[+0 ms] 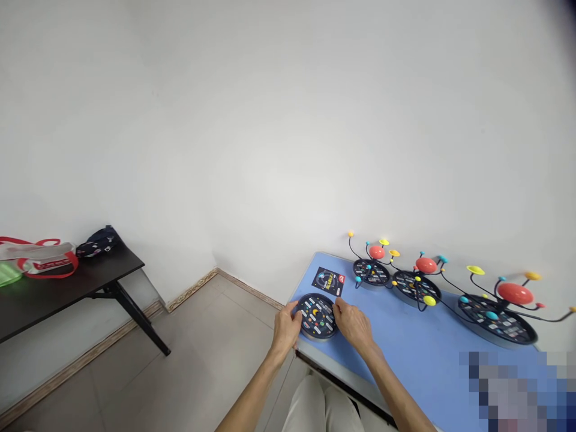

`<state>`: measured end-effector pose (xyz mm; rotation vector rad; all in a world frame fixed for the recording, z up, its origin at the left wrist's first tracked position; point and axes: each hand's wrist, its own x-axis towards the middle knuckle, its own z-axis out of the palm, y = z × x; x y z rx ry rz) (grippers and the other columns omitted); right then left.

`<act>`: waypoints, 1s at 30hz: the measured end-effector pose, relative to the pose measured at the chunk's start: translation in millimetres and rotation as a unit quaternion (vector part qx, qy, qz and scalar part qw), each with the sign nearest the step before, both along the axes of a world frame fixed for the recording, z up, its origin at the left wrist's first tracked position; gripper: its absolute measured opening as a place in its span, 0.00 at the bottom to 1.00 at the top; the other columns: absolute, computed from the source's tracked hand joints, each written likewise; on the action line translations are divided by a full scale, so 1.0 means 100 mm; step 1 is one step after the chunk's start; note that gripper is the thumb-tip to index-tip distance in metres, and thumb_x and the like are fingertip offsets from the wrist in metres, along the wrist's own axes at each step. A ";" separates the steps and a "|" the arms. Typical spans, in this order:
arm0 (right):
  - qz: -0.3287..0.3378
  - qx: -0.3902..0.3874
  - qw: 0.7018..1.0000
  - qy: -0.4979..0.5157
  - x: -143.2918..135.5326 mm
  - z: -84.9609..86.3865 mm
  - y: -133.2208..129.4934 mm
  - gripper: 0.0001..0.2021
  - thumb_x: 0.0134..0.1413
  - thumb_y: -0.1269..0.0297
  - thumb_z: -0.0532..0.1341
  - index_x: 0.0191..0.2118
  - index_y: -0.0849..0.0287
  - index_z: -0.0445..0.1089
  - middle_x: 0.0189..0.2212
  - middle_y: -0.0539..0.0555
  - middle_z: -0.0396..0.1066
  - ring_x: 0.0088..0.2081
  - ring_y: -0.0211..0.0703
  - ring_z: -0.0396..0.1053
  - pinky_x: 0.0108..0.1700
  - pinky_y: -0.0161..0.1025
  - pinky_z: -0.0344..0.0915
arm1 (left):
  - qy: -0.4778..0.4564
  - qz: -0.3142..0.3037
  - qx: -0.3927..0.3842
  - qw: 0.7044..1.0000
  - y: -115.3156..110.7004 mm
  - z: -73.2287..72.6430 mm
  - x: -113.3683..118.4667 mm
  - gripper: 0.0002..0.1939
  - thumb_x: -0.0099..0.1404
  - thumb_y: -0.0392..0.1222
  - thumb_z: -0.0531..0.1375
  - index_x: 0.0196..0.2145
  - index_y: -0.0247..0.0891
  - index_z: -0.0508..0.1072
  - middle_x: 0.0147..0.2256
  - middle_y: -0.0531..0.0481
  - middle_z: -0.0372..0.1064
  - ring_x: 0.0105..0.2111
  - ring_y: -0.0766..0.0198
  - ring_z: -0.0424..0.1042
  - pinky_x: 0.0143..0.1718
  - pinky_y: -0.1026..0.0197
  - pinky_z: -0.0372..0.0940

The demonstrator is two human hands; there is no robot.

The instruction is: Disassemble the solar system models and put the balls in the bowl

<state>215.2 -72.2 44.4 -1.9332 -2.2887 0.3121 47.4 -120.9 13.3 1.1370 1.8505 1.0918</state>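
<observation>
A round dark disc-shaped base (317,316), printed with planets and pale labels, lies near the left corner of the blue table. My left hand (287,327) grips its left rim, thumb on top. On the opposite side, my right hand (351,322) holds the right rim with fingers bent. Just behind the base is a dark printed card (329,281) with yellow lettering. To the right stand three assembled planet models, each a red ball with coloured balls on curved black arms: the nearest to the card (377,252), a middle one (426,265) and a right one (515,293).
The blue table (396,354) meets a white wall behind. A black folding table (81,287) at the left carries a red-handled bag (49,259) and a dark patterned cloth item (96,241). A pixelated area covers the lower right.
</observation>
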 end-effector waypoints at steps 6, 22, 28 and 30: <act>0.006 -0.010 1.000 0.010 0.01 -0.01 -0.08 0.18 0.67 0.64 0.46 0.42 0.60 0.73 0.42 0.64 0.78 0.44 0.51 0.75 0.35 0.38 0.57 | 0.018 -0.012 -0.008 1.000 -0.02 0.00 0.00 0.16 0.67 0.39 0.52 0.29 0.32 0.76 0.15 0.57 0.59 0.10 0.68 0.62 0.09 0.68 0.54; 0.014 0.009 0.973 0.232 0.01 0.06 -0.38 0.16 0.65 0.55 0.50 0.32 0.56 0.68 0.25 0.53 0.74 0.30 0.44 0.71 0.28 0.35 0.53 | -0.197 0.084 0.112 0.970 -0.38 0.16 0.06 0.23 0.61 0.61 0.58 0.40 0.38 0.67 0.22 0.57 0.64 0.15 0.67 0.66 0.10 0.66 0.60; -0.035 -0.195 0.848 0.492 -0.06 0.01 -0.47 0.26 0.58 0.38 0.44 0.28 0.56 0.64 0.17 0.48 0.65 0.19 0.41 0.65 0.18 0.36 0.58 | -0.199 0.063 0.089 0.974 -0.60 0.24 0.13 0.30 0.59 0.66 0.57 0.47 0.38 0.69 0.21 0.57 0.65 0.14 0.66 0.65 0.09 0.67 0.56; -0.042 -0.191 0.833 0.518 -0.10 -0.02 -0.52 0.26 0.56 0.38 0.46 0.25 0.55 0.62 0.16 0.48 0.63 0.17 0.39 0.63 0.17 0.36 0.58 | -0.207 0.061 0.079 0.973 -0.62 0.22 0.15 0.34 0.58 0.68 0.56 0.48 0.37 0.71 0.19 0.57 0.63 0.13 0.65 0.64 0.09 0.67 0.54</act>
